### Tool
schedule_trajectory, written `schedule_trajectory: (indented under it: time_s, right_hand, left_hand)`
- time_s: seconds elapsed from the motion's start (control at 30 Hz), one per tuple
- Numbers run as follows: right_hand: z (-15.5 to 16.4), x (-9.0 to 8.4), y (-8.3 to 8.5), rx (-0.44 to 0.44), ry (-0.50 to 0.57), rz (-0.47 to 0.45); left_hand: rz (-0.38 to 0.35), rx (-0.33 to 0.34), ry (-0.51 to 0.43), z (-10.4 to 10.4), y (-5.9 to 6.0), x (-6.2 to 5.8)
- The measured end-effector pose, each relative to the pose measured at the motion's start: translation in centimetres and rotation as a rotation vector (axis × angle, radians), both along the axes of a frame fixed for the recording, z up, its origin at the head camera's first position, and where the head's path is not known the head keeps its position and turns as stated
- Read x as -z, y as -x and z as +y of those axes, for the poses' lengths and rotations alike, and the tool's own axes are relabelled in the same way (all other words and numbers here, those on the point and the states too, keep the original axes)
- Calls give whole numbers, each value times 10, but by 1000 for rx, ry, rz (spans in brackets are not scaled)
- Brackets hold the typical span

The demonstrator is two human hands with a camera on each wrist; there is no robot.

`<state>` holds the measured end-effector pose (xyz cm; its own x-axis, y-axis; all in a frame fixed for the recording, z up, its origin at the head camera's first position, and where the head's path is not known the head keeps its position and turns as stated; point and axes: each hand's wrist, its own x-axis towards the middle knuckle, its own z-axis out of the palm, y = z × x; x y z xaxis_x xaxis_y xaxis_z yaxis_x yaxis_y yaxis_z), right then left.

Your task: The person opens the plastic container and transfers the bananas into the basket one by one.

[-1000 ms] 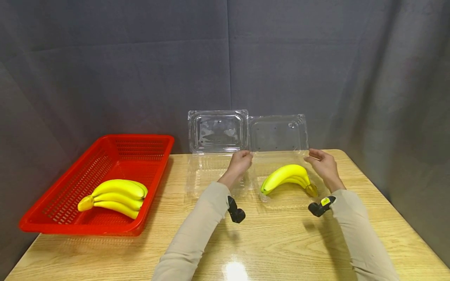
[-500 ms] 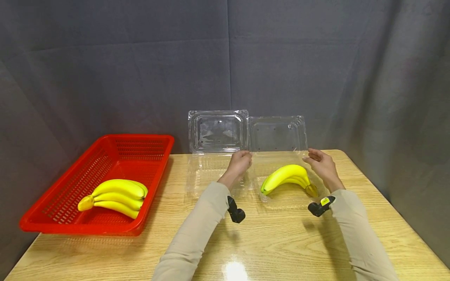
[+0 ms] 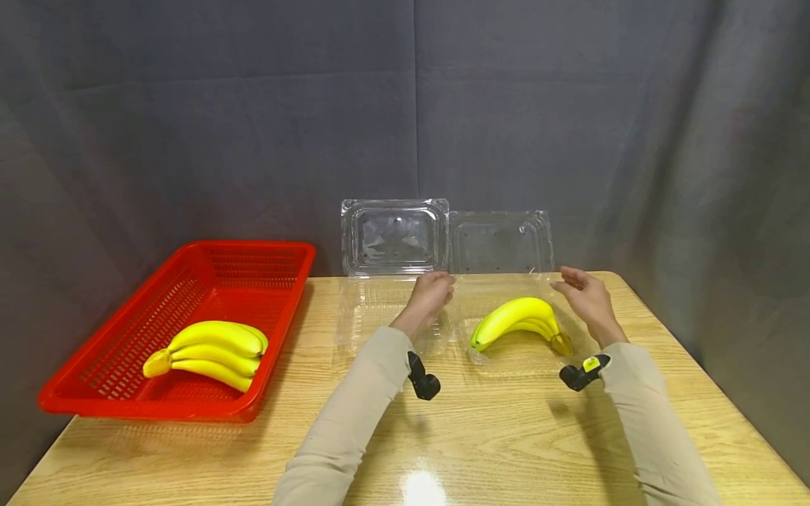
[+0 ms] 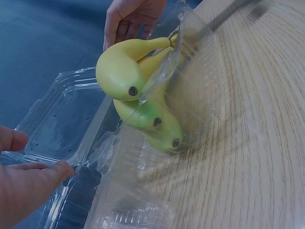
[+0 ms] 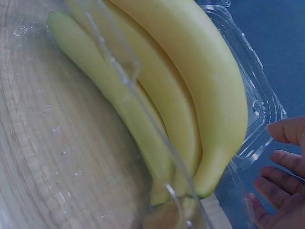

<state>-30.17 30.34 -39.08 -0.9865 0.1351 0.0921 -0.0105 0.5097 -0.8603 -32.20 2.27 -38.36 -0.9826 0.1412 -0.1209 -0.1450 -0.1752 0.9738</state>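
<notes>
Head view: unlabelled bananas, clear container.

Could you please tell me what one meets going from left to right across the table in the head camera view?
Red basket holding a banana bunch → left hand → second banana bunch in the open clear container → right hand.
</notes>
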Motion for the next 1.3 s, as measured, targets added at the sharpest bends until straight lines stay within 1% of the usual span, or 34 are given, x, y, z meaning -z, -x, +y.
schedule_trajectory:
  time_s: [0.1,0.2,0.47,0.6,0.77,0.97,1.07,1.3]
  right_hand:
    - [1,-2,-2,2,3,8]
    - [2,-4,-3,5,5,22]
    - [3,-9,-7,-16,19,62]
    - [2,-12,-11,-22,19,67]
    - [1,-16,-14,-30,15,82]
    - [-2,-21,-21,-50,2,100]
    - [-3,-22,-25,-65,-10,110]
    - [-6,-25,-33,-80,-49,138]
  left_hand:
    - [0,-7,-2,-1,1,-1]
    - [18,-14,13,-2,1,-2]
    - [59,23,60,-6,-4,-6]
    - [86,66,108,-9,-6,-6]
    - [132,123,143,-15,-7,-4]
    - [207,201,216,-24,-16,-5]
    - [254,230,270,-26,-20,-6]
    - [387,289,480,-29,-28,-8]
